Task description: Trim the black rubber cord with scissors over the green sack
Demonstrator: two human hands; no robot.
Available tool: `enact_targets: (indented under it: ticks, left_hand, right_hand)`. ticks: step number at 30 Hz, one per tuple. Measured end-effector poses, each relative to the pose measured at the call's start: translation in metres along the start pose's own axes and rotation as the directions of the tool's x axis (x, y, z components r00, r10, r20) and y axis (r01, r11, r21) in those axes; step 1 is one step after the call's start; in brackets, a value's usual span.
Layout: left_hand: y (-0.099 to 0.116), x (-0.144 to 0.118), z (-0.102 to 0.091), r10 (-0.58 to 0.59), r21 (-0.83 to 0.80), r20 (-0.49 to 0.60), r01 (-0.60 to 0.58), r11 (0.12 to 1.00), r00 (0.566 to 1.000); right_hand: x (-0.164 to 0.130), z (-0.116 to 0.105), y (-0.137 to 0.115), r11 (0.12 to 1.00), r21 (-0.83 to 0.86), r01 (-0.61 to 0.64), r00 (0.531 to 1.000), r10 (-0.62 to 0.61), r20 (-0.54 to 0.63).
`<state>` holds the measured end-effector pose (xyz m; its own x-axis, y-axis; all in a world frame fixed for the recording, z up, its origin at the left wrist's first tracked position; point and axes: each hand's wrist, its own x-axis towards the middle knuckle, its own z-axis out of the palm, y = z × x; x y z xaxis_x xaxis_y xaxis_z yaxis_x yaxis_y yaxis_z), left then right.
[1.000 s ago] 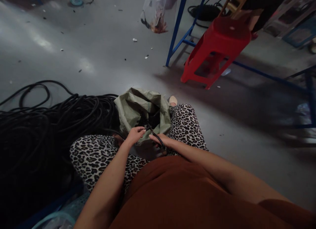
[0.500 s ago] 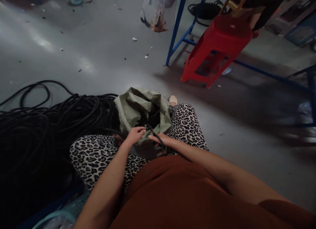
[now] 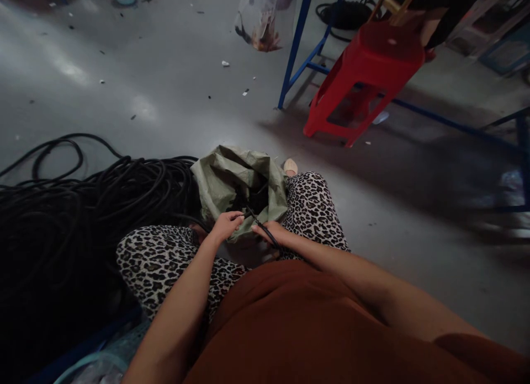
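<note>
My left hand [image 3: 227, 225] is closed, its fingertips pinching the end of a thin black cord [image 3: 247, 213]. To its right, my right hand [image 3: 272, 231] grips black-handled scissors [image 3: 262, 225], whose blades point up and left at the cord. Whether the blades touch the cord is hard to make out. Both hands are over the near rim of an open greenish woven sack [image 3: 219, 180] between my knees. Dark pieces [image 3: 259, 195] lie inside the sack, too dim to tell apart. A large heap of black cord [image 3: 136, 185] lies to the left.
A red plastic stool [image 3: 372, 69] stands at the upper right beside a blue metal frame [image 3: 296, 47]. A clear bag with scraps [image 3: 265, 25] hangs near the frame. Small scraps dot the grey floor [image 3: 174, 97]. A light-blue basket [image 3: 91, 362] sits at the lower left.
The right hand and scissors have shifted very slightly, with the handles at a slightly different angle. The left hand stays in nearly the same place.
</note>
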<state>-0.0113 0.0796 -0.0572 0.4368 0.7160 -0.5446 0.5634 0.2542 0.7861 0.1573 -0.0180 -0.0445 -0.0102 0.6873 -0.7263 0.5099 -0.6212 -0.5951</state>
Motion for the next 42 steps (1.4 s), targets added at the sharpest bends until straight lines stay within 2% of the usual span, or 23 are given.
enact_targets:
  ticks: [23,30,42]
  left_hand:
    - [-0.001,0.003,-0.001,0.014,-0.02,-0.025,-0.015,1.0,1.0]
    - [0.005,0.001,-0.004,0.035,0.007,-0.048,-0.035,0.999,0.998]
    - [0.002,0.002,-0.006,0.001,-0.026,-0.054,-0.002,1.0,0.999]
  right_hand:
    - [-0.011,-0.004,-0.012,0.98,-0.197,-0.013,0.998,0.002,-0.055]
    - [-0.014,-0.006,-0.014,0.979,-0.204,-0.015,0.998,0.0,-0.07]
    - [-0.013,-0.005,-0.012,0.982,-0.188,-0.013,0.997,-0.002,-0.08]
